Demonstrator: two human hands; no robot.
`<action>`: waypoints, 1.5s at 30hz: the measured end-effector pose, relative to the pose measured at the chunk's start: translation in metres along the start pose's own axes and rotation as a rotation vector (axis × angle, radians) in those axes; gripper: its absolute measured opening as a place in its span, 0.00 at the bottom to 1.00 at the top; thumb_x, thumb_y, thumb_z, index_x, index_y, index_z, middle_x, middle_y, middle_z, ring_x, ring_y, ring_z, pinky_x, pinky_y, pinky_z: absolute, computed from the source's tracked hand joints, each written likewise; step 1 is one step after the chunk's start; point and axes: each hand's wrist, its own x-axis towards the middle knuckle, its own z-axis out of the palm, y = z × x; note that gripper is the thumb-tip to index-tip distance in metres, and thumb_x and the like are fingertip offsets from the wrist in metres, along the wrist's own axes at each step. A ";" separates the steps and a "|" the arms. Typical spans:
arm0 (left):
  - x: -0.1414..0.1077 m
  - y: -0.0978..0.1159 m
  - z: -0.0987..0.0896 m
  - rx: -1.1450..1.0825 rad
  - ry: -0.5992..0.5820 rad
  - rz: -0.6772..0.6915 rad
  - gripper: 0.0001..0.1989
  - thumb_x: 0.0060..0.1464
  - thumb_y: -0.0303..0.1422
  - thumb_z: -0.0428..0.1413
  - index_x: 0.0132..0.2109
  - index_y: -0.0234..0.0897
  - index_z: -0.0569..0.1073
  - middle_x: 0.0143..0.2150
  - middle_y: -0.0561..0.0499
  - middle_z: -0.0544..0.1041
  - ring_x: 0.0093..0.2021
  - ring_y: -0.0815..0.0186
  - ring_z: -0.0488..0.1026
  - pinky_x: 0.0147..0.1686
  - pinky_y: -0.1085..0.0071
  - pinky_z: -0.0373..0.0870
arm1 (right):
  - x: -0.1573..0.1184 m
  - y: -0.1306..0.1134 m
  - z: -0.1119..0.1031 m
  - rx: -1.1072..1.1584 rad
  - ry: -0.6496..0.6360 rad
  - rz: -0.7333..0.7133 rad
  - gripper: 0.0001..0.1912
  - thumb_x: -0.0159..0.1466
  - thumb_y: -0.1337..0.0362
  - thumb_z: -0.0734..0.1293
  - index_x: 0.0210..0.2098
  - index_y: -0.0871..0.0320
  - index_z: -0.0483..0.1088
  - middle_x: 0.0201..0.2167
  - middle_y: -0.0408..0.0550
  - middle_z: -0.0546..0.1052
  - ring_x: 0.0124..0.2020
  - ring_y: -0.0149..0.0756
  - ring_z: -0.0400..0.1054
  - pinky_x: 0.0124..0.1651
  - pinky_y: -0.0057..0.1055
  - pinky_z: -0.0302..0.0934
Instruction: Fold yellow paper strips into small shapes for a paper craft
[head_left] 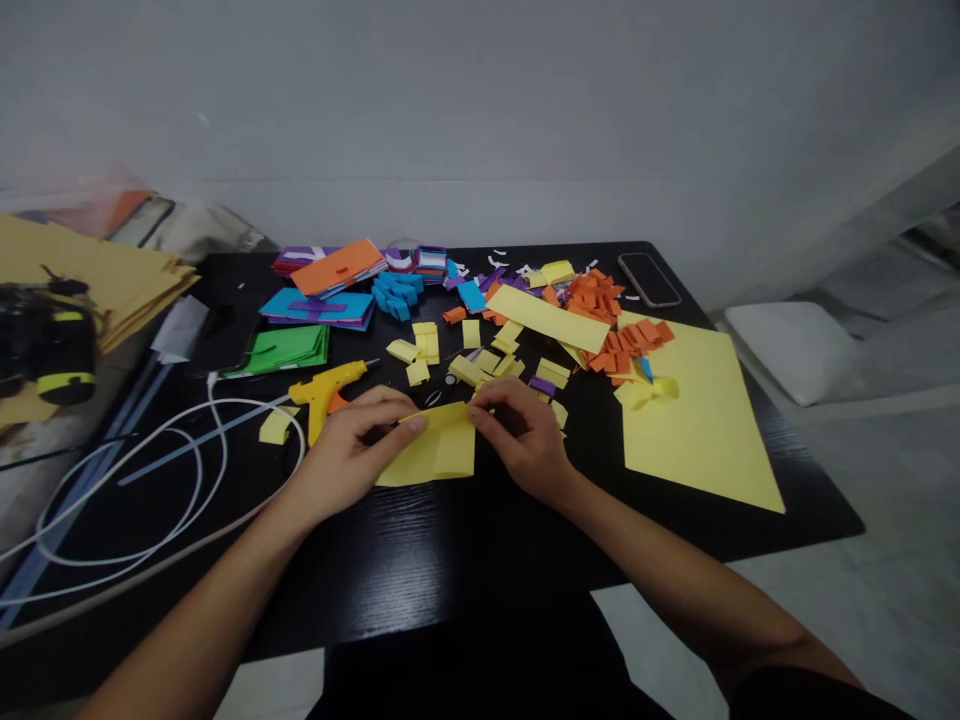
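Note:
A yellow piece of paper [439, 455] lies near the front of the black table, between my two hands. My left hand [364, 440] holds its left part, with the thumb on top near the upper edge. At the upper right corner, my right hand [525, 435] pinches the paper between thumb and fingers. Small yellow folded pieces [469, 370] are scattered just behind the hands. Left of my left hand is a yellow glue gun [321, 398] with its nozzle toward the back right.
Orange pieces [600, 300], blue pieces [396, 294] and coloured stacks [319, 308] lie at the back. A large yellow sheet [690, 420] and a phone [649, 280] are on the right. White cables [199, 470] loop across the left side of the black table [420, 580].

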 end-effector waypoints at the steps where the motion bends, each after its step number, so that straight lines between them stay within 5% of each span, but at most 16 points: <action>1: 0.000 0.000 -0.001 -0.016 -0.024 -0.015 0.14 0.64 0.42 0.57 0.39 0.39 0.82 0.43 0.47 0.78 0.42 0.62 0.74 0.40 0.70 0.69 | 0.000 0.000 0.000 0.013 -0.019 0.001 0.03 0.67 0.62 0.70 0.38 0.54 0.75 0.38 0.48 0.78 0.43 0.39 0.73 0.50 0.38 0.69; 6: -0.002 0.000 -0.003 -0.175 -0.122 -0.185 0.15 0.62 0.46 0.58 0.41 0.38 0.79 0.30 0.52 0.76 0.27 0.68 0.69 0.24 0.74 0.60 | -0.003 -0.002 -0.003 0.087 -0.104 0.034 0.09 0.70 0.61 0.67 0.49 0.52 0.73 0.46 0.50 0.79 0.50 0.41 0.74 0.57 0.42 0.68; 11: -0.001 0.001 0.005 -0.343 -0.156 -0.148 0.12 0.58 0.40 0.61 0.45 0.37 0.75 0.34 0.50 0.78 0.32 0.66 0.75 0.30 0.73 0.67 | -0.007 -0.004 -0.006 0.000 -0.141 -0.103 0.17 0.70 0.65 0.66 0.58 0.49 0.69 0.53 0.52 0.77 0.55 0.44 0.72 0.60 0.45 0.66; 17: -0.006 -0.004 0.013 -0.370 -0.143 -0.127 0.23 0.55 0.34 0.65 0.56 0.44 0.68 0.32 0.55 0.76 0.29 0.67 0.73 0.27 0.74 0.68 | -0.004 -0.003 -0.002 0.008 -0.188 -0.148 0.13 0.68 0.68 0.67 0.50 0.50 0.75 0.47 0.49 0.80 0.49 0.40 0.75 0.54 0.40 0.69; 21: -0.008 -0.007 0.015 -0.209 -0.074 0.017 0.24 0.59 0.34 0.63 0.60 0.46 0.67 0.40 0.51 0.78 0.37 0.64 0.77 0.35 0.71 0.74 | -0.002 0.000 0.000 0.148 -0.210 0.064 0.06 0.66 0.64 0.71 0.43 0.53 0.77 0.42 0.48 0.81 0.45 0.39 0.77 0.51 0.37 0.71; 26: -0.005 -0.007 0.014 -0.061 -0.001 0.146 0.17 0.59 0.35 0.63 0.55 0.42 0.74 0.45 0.47 0.79 0.40 0.63 0.76 0.40 0.68 0.75 | 0.001 0.005 0.002 0.320 -0.222 0.283 0.12 0.60 0.55 0.76 0.40 0.55 0.78 0.39 0.47 0.82 0.41 0.37 0.77 0.46 0.34 0.72; 32: -0.005 -0.011 0.017 -0.078 0.019 0.001 0.15 0.59 0.36 0.62 0.52 0.41 0.76 0.34 0.53 0.73 0.33 0.67 0.70 0.33 0.72 0.68 | -0.002 0.008 0.004 0.349 -0.229 0.292 0.13 0.62 0.53 0.75 0.39 0.55 0.76 0.38 0.47 0.81 0.40 0.35 0.76 0.44 0.32 0.71; 45: -0.002 -0.006 0.017 -0.295 0.010 -0.134 0.12 0.54 0.34 0.64 0.46 0.38 0.76 0.28 0.59 0.63 0.27 0.72 0.61 0.27 0.76 0.59 | 0.001 0.010 0.004 0.472 -0.258 0.334 0.16 0.57 0.54 0.79 0.35 0.56 0.74 0.35 0.46 0.80 0.34 0.33 0.75 0.39 0.30 0.71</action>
